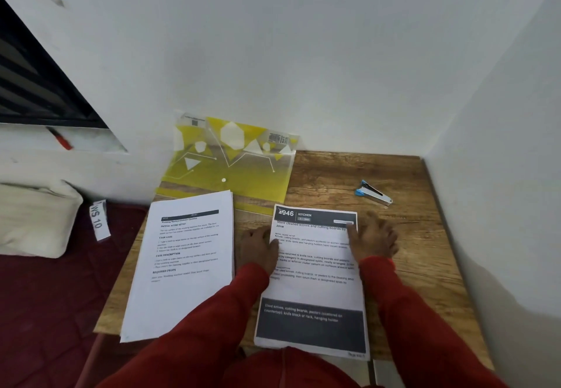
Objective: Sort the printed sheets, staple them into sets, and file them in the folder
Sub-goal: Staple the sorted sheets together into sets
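A printed sheet headed "946 KITCHEN" [315, 284] lies on the wooden table [409, 236] in front of me. My left hand [258, 248] rests on its left edge and my right hand [372, 240] rests on its right edge, fingers spread flat. A thicker stack of printed sheets [182, 263] lies to the left, hanging over the table's left edge. A yellow translucent folder [227, 163] with a snap button leans from the table up against the wall behind. A blue and silver stapler [374, 192] sits at the back right.
White walls close the table in at the back and right. A white pillow [33, 220] and a tag marked "WS 10" [98, 220] lie on a dark red surface [45, 296] to the left. A red pen [60, 138] rests on the window ledge.
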A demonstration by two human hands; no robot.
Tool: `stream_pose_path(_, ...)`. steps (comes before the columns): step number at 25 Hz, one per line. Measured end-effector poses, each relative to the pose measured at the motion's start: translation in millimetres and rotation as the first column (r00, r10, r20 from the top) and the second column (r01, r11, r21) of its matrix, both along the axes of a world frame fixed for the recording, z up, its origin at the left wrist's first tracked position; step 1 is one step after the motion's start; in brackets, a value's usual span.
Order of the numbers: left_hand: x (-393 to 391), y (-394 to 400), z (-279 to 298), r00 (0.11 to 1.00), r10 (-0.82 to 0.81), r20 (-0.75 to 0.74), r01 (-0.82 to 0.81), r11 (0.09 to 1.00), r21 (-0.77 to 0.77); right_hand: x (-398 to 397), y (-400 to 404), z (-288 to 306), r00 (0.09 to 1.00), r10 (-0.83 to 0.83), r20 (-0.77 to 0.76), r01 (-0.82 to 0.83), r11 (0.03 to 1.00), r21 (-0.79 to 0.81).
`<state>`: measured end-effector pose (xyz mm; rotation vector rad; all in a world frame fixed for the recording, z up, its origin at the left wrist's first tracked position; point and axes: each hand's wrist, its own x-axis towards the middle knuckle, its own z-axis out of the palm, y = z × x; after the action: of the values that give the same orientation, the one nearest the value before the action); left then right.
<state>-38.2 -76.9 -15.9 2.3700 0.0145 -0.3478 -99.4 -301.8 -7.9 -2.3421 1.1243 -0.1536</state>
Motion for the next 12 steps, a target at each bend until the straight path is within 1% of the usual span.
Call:
stream_pose_path(2,-1,-7,6,0.998,0.042,-0.037,-0.042,0.999,-0.007,-12,18,-7,0.998,0.053,-0.043,-0.047,0.992,0.12)
stream_pose_path(3,-1,-11,9,0.998,0.049,-0.046,-0.052,0.996,-0.072,-12,20,-12,0.998,0.057,-0.013,-0.054,0.984,0.17)
stream_pose_path(5,-5,-17,21,0.996,0.048,-0.078,-0.07,0.947,-0.312,-12,17,-11,0.998,0.02,0.066,-0.038,0.958,0.286)
stream_pose_path(6,-8,-19,32,0.997,0.029,-0.076,-0.058,0.911,-0.408,-12,14,-8,0.988,-0.032,0.152,-0.031,0.919,0.393)
stream_pose_path(7,-9,-20,42,0.998,0.013,-0.054,-0.037,0.878,-0.477,-15,11,-2,0.959,-0.108,0.262,-0.049,0.847,0.53)
stream_pose_path(8,-8,-19,52,1.0,0.003,-0.024,-0.015,0.847,-0.531,-17,9,6,0.909,-0.198,0.366,-0.103,0.745,0.659)
stream_pose_path(9,-5,-17,62,1.0,0.0,0.013,0.008,0.812,-0.584,-20,9,18,0.856,-0.28,0.434,-0.173,0.636,0.752)
stream_pose_path(10,0,-15,75,0.998,-0.002,0.06,0.04,0.774,-0.632,-22,9,34,0.808,-0.33,0.488,-0.253,0.554,0.793)
stream_pose_path(11,5,-13,87,0.994,-0.001,0.114,0.078,0.739,-0.669,-23,10,52,0.774,-0.336,0.537,-0.311,0.538,0.784)
stream_pose_path(12,9,-11,99,0.986,0.001,0.168,0.117,0.713,-0.691,-23,12,71,0.734,-0.31,0.604,-0.371,0.562,0.739)
